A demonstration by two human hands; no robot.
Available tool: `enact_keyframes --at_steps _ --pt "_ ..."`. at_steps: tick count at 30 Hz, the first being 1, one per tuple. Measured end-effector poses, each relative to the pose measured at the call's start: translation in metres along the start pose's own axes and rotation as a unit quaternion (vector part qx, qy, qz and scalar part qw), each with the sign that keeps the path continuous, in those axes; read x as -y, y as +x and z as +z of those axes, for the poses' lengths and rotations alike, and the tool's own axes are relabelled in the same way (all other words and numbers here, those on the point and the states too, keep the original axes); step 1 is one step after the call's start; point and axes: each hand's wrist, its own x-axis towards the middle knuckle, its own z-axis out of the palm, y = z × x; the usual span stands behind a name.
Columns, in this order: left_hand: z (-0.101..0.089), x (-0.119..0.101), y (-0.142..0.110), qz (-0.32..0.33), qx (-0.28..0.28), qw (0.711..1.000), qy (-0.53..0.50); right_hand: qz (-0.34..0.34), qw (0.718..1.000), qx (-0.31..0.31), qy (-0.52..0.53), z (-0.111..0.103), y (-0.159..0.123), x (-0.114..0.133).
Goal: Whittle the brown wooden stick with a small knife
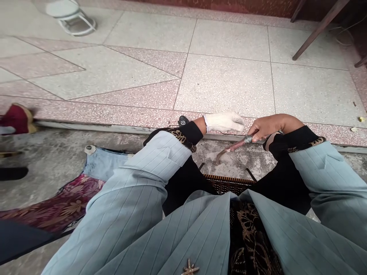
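My left hand (225,122), in a white knitted glove, hovers over the pink speckled edge of the raised floor. Its fingers are curled together, and anything inside them is hidden. Just to its right, my bare right hand (266,126) is closed around the handle of a curved, rust-brown hooked tool (236,145). Wire is wound around the tool by my thumb. The hooked end points left and down, over the rough concrete (206,152) between my knees. A small gap separates the two hands.
A woven rattan edge (229,184) shows between my black-clad legs. Denim and maroon floral cloth (94,183) is at left, near a red and tan shoe (18,118). A white stool (76,21) stands at far left. Wooden furniture legs (318,30) stand at upper right.
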Motion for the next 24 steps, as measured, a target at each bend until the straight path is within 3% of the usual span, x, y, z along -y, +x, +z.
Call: enact_keyframes --at_steps 2,4,8,12,17,21,24 --pt "-0.001 -0.005 -0.001 0.007 -0.008 1.0 -0.025 -0.035 0.997 0.026 0.065 -0.004 -0.01 0.002" --pt "-0.004 -0.007 -0.002 0.026 -0.044 0.997 -0.055 -0.065 0.983 -0.083 0.148 -0.006 -0.019 0.004" --pt "-0.006 -0.002 0.002 0.051 -0.097 0.991 -0.082 -0.077 0.904 -0.327 0.265 -0.005 -0.023 0.005" --pt "-0.001 0.004 0.006 0.027 -0.044 0.998 -0.035 -0.024 0.87 -0.427 0.247 -0.006 -0.012 -0.002" --pt "0.0 0.001 0.004 0.001 -0.027 0.999 0.046 0.106 0.89 -0.435 0.082 -0.012 -0.002 -0.015" --pt "-0.005 0.003 0.003 0.013 -0.04 0.997 0.057 0.174 0.913 -0.364 -0.064 -0.013 -0.001 -0.013" --pt "-0.007 0.007 0.006 0.01 -0.048 0.997 0.061 0.17 0.94 -0.284 -0.081 -0.008 0.002 -0.011"
